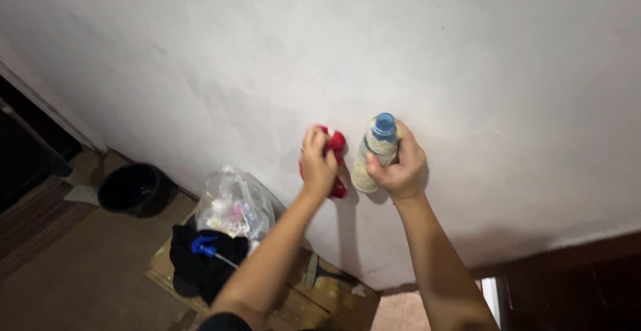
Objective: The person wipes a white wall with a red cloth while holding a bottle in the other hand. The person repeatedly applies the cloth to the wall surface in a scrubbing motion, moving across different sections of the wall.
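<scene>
My left hand (pixel 319 164) presses a crumpled red cloth (pixel 336 145) against the white wall (pixel 414 51). Right beside it, my right hand (pixel 400 164) grips a clear plastic bottle (pixel 371 154) with a blue cap, holding it upright close to the wall. The bottle holds a pale liquid. Both forearms reach up from the bottom of the view.
Below on the floor, a black bucket (pixel 133 189) stands by the wall. A clear plastic bag (pixel 234 204) with small items rests on a dark bundle with a blue spray nozzle (pixel 203 246), all on cardboard (pixel 314 297). A dark doorway (pixel 27 144) lies at left.
</scene>
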